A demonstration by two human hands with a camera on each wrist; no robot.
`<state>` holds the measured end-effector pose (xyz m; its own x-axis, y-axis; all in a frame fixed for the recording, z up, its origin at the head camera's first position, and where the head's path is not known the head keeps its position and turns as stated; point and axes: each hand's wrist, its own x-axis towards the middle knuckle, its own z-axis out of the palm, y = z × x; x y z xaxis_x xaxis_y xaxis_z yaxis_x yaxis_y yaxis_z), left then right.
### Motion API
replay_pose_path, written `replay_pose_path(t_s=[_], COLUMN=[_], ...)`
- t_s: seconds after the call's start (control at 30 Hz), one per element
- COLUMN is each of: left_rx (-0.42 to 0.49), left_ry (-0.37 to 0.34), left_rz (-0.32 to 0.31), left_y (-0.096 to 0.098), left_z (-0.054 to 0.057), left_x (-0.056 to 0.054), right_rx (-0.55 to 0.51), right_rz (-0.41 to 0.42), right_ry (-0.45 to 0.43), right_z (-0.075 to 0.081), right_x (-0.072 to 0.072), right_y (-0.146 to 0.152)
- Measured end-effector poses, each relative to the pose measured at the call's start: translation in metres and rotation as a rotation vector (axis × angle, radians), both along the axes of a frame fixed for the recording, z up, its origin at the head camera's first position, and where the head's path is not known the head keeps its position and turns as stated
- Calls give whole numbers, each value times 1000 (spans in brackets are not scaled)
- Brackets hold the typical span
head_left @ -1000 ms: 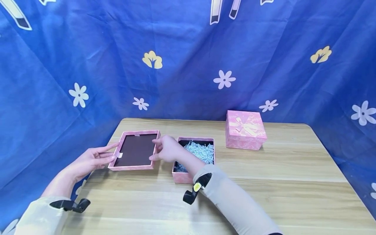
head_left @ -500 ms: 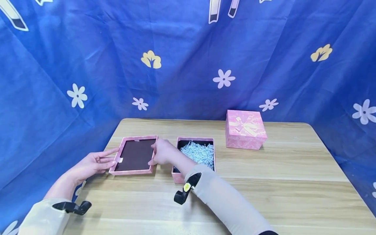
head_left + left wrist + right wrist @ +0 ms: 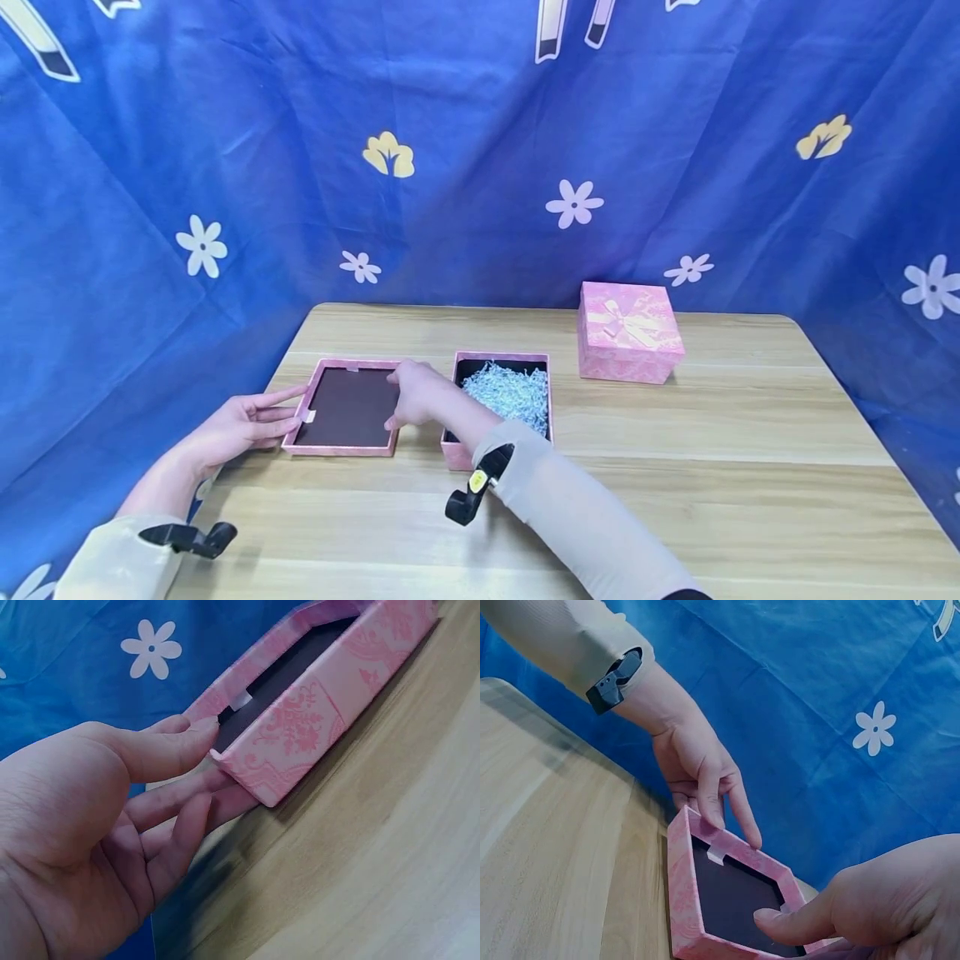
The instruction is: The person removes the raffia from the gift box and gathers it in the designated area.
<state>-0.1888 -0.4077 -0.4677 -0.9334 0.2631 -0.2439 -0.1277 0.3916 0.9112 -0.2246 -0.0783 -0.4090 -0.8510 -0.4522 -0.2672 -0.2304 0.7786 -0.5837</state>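
A pink patterned box lid [image 3: 351,408] lies upturned at the table's left, its dark inside and two small white tabs showing. Along its left side, my left hand [image 3: 247,427] pinches the wall, thumb at the rim and other fingers against the outside and underneath. The right hand [image 3: 424,395] holds the opposite side; in the right wrist view its thumb [image 3: 795,924] reaches over the inside, while its other fingers are mostly hidden. Beside it, partly behind my right wrist, stands an open pink box [image 3: 459,455] filled with blue shredded paper [image 3: 513,393].
A closed pink gift box [image 3: 630,337] with a ribbon bow stands at the back right of the wooden table [image 3: 735,467]. Behind and around the table hangs a blue cloth [image 3: 465,150] printed with flowers. Each wrist wears a black camera mount [image 3: 468,496].
Both hands have lowered the lid toward the table, and it looks flatter now. The open box and the closed box have stayed where they were.
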Motion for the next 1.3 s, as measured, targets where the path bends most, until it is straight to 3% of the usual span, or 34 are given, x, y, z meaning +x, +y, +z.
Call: replay_pose_path(t_s=[0.1, 0.4, 0.5, 0.63, 0.8, 0.93, 1.3], left_rx=[-10, -147, -175, -196, -254, -292, -233], left_ry=[3, 10, 16, 9, 96, 186, 298], left_rz=[9, 25, 28, 34, 36, 40, 23], left_y=[5, 13, 13, 12, 11, 13, 44], left_z=[3, 7, 8, 9, 12, 21, 51], left_x=[1, 0, 0, -1, -3, -3, -1], right_rx=[-5, 23, -23, -151, -264, -321, -492], right_rz=[-8, 15, 31, 35, 48, 81, 140], right_ry=[-5, 58, 79, 41, 7, -23, -19], right_z=[0, 3, 5, 7, 9, 13, 21], right_x=[2, 4, 5, 5, 7, 8, 11], right_y=[1, 6, 13, 22, 30, 38, 67])
